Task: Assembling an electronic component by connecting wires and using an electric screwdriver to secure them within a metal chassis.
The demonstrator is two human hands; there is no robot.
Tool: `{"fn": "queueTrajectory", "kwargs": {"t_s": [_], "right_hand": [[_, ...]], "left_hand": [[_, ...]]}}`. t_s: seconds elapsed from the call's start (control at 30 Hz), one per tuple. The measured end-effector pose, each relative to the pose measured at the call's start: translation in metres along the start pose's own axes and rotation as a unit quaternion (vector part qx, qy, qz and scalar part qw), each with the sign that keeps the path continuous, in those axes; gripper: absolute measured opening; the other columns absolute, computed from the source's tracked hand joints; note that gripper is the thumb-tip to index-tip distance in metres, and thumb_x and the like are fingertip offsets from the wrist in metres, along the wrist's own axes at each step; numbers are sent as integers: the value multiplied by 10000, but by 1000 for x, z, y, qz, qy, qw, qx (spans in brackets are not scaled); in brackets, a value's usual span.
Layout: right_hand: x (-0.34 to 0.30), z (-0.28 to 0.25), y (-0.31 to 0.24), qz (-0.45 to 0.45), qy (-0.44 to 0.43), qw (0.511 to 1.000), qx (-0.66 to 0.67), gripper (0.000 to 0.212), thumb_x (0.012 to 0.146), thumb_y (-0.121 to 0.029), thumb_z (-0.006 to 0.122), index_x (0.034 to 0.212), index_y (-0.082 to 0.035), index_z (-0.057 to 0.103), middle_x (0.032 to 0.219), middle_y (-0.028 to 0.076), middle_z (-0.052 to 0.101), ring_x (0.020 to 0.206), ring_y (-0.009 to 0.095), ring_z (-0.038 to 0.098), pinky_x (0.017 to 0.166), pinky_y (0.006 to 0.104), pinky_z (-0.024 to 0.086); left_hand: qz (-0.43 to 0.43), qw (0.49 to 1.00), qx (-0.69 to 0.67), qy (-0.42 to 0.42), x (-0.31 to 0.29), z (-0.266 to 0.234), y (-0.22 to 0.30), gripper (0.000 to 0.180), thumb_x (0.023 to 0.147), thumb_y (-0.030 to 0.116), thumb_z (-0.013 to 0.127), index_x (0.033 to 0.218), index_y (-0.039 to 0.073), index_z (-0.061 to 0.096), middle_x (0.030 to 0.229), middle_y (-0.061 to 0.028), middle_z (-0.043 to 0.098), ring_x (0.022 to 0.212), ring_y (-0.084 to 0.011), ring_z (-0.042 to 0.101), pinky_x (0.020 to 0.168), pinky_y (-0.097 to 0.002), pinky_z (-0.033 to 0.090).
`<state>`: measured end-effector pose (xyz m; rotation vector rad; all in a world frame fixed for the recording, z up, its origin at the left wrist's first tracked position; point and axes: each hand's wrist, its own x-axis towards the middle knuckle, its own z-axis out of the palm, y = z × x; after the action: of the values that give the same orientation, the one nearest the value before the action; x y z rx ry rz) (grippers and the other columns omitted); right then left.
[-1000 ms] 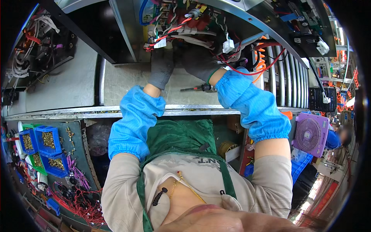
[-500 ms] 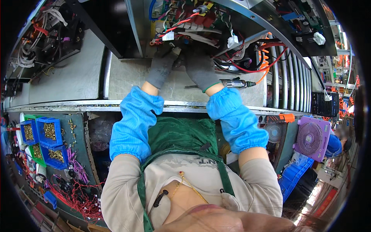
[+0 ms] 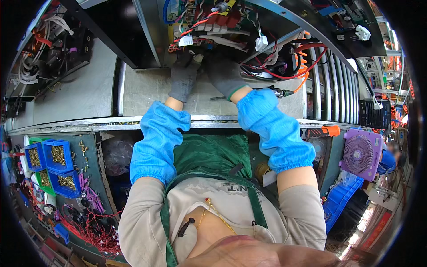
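Observation:
Both my hands, in grey gloves, reach into the lower front of an open metal machine housing (image 3: pixel 149 35). My left hand (image 3: pixel 183 75) is bent at the edge of the wiring; its fingertips meet something small and pale that I cannot make out. Beside it, my right hand (image 3: pixel 224 75) goes deeper into shadow, its fingers hidden. Over the hands hang a white connector (image 3: pixel 186 41), a twisted red and white wire pair (image 3: pixel 201 23) and a second white connector (image 3: pixel 261 43). Partly behind my right wrist, a pneumatic screwdriver (image 3: pixel 281 92) lies on the metal worktop (image 3: pixel 144 91).
An orange coiled air hose (image 3: pixel 304 66) runs down to the screwdriver. Metal rollers (image 3: pixel 333 93) lie at right, near a purple fan (image 3: pixel 357 154). At left, blue bins (image 3: pixel 64 170) hold brass screws beside tangled red wires (image 3: pixel 95 231). Another person (image 3: pixel 389 160) is at far right.
My right hand and forearm have shifted slightly left, covering more of the screwdriver. My left hand stays at nearly the same spot. The whole view has shifted a little.

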<state>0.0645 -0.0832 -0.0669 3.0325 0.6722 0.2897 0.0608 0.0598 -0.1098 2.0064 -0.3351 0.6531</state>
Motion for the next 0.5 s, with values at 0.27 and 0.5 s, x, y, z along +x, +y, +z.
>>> {"fn": "queueTrajectory", "kwargs": {"t_s": [0.27, 0.5], "right_hand": [[8, 9, -5, -14, -6, 997, 82, 234, 806, -204, 572, 988, -85, 658, 972, 149, 659, 849, 298, 659, 660, 462, 528], [10, 58, 22, 26, -180, 981, -70, 250, 814, -174, 550, 1009, -57, 654, 991, 157, 655, 837, 305, 662, 663, 457, 529]], "left_hand": [[19, 991, 132, 10, -6, -3, -4, 179, 844, 234, 617, 910, 69, 630, 835, -131, 615, 765, -315, 619, 638, -398, 494], [-32, 996, 49, -73, 6, 8, 16, 213, 836, 238, 621, 968, 72, 641, 906, -142, 636, 816, -321, 618, 689, -406, 488]]}}
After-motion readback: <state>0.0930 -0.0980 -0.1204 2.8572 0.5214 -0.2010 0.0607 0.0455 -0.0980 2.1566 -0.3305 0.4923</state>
